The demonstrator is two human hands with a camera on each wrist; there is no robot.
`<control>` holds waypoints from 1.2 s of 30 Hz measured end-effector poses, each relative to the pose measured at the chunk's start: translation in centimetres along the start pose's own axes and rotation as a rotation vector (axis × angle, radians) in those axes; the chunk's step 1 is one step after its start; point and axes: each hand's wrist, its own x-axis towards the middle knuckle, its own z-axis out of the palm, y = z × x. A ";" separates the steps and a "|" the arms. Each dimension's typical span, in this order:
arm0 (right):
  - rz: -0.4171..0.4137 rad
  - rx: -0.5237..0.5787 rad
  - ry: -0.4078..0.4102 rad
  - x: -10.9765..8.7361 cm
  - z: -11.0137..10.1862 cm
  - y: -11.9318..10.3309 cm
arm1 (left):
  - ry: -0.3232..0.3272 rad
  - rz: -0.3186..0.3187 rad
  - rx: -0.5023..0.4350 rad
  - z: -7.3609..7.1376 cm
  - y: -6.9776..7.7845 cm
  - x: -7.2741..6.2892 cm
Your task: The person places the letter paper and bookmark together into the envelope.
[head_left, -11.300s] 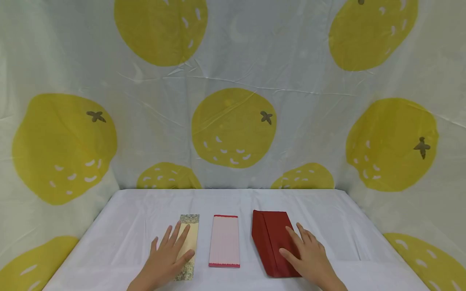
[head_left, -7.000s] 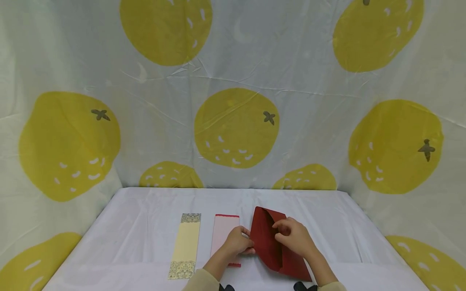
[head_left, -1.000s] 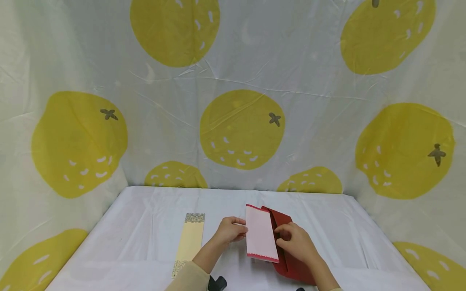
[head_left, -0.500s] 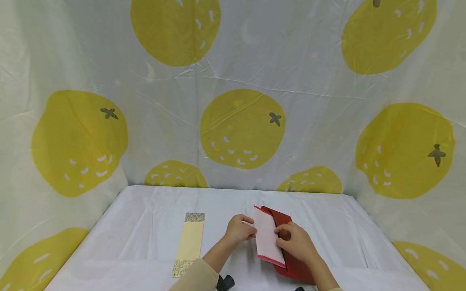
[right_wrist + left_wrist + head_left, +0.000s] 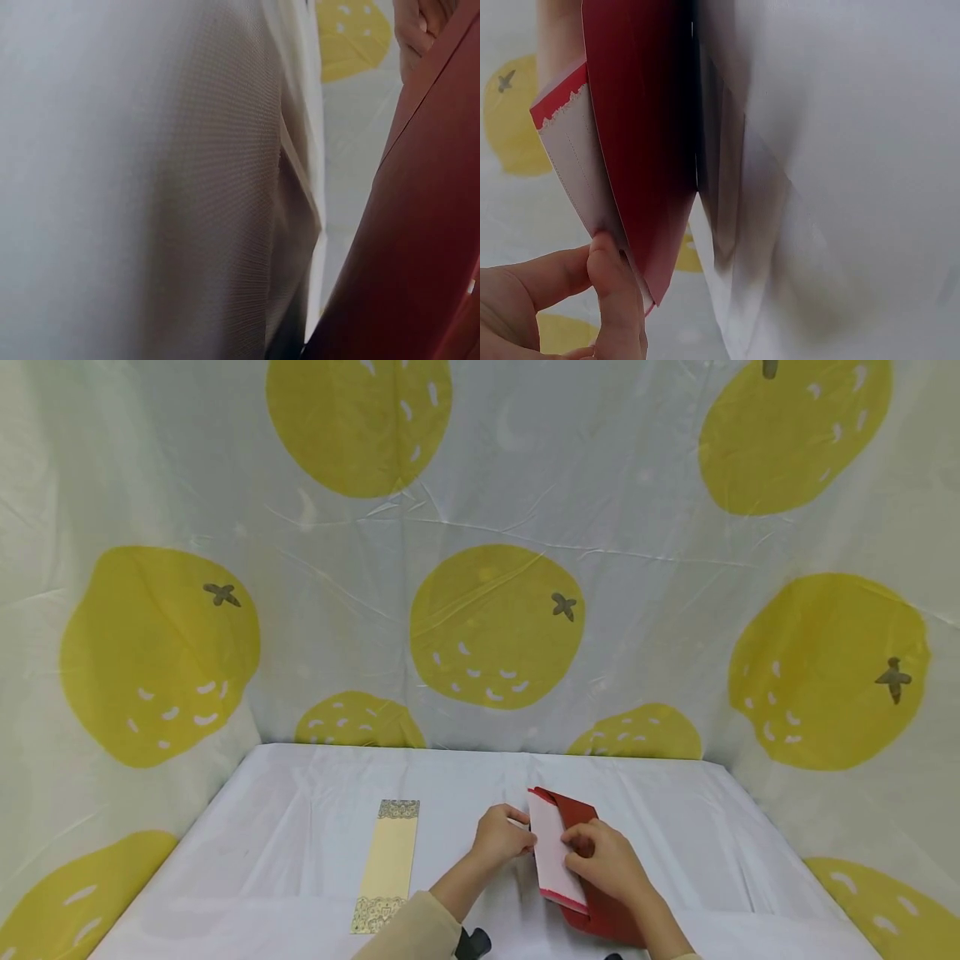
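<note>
We count two hands, two cards, one envelope. Left hand [image 5: 498, 837]: thumb and fingers pinching the pink card [image 5: 553, 852] at its left long edge; the left wrist view confirms the pinch. Right hand [image 5: 603, 856]: fingers curled, gripping the red envelope [image 5: 607, 914] near its mouth. We can't tell whether its fingertips also catch the card.

Pink card has two red end borders and sits partly in the envelope mouth, left part sticking out. Envelope is tilted, right of center over the table [image 5: 300, 843].

Second card, one cream card [image 5: 387, 867] with two patterned ends, lies flat on the table, left of both hands, apart from them. Behind: one white backdrop [image 5: 337, 585]; we count nine yellow fruit prints in the head view, several cropped.
</note>
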 end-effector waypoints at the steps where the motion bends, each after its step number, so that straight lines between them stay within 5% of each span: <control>1: 0.001 -0.001 0.000 0.0 0.0 0.0 | 0.000 0.006 0.009 0.1 0.0 0.0; 7: 0.004 -0.010 -0.008 0.1 0.2 -0.2 | 0.025 0.034 0.056 0.7 -0.5 0.1; 18: 0.008 -0.005 -0.021 0.0 0.2 -0.5 | 0.049 -0.007 0.118 1.9 -0.7 0.0; 36: -0.021 -0.012 0.001 -0.1 0.0 -0.3 | 0.056 0.071 0.274 3.3 0.1 -0.2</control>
